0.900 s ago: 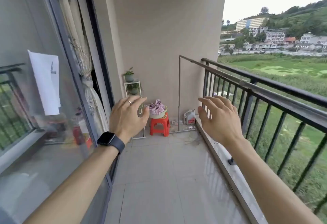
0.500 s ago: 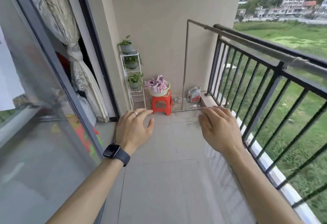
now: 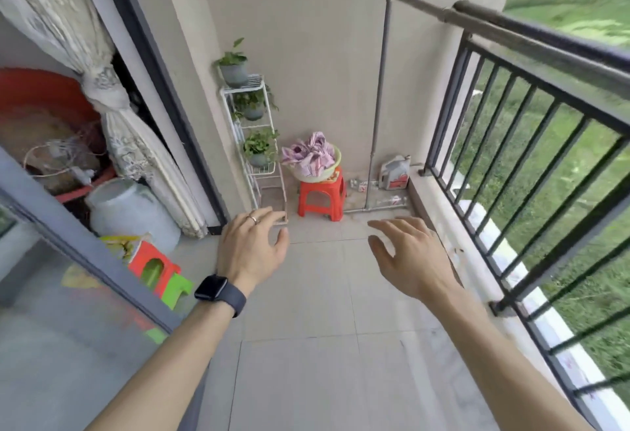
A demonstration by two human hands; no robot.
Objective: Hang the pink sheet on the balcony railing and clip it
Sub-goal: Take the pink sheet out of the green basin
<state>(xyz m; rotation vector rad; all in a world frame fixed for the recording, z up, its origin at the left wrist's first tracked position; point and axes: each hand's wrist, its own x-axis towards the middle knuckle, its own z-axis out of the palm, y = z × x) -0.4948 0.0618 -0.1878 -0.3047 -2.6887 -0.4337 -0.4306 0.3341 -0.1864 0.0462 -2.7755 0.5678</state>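
Note:
The pink sheet (image 3: pixel 311 154) lies crumpled in a pale basin (image 3: pixel 315 176) on a red plastic stool (image 3: pixel 321 197) at the far end of the balcony. The dark metal balcony railing (image 3: pixel 531 96) runs along the right side, with a grey pipe rail (image 3: pixel 426 9) just inside it. My left hand (image 3: pixel 250 245), with a ring and a dark watch on the wrist, is held out with fingers apart and holds nothing. My right hand (image 3: pixel 410 255) is also spread and holds nothing. Both hands hover over the tiled floor, well short of the stool. No clips are visible.
A white wire plant stand (image 3: pixel 254 144) with potted plants stands left of the stool. A white jug (image 3: pixel 395 171) sits in the far right corner. On the left are a sliding glass door (image 3: pixel 68 311), a tied curtain (image 3: pixel 112 103), a large white container (image 3: pixel 131 210) and small red and green stools (image 3: pixel 160 272).
The view has moved forward and tilted down, so the stool with the sheet looks nearer. Both hands stay spread and hold nothing; the open doorway now shows on the left.

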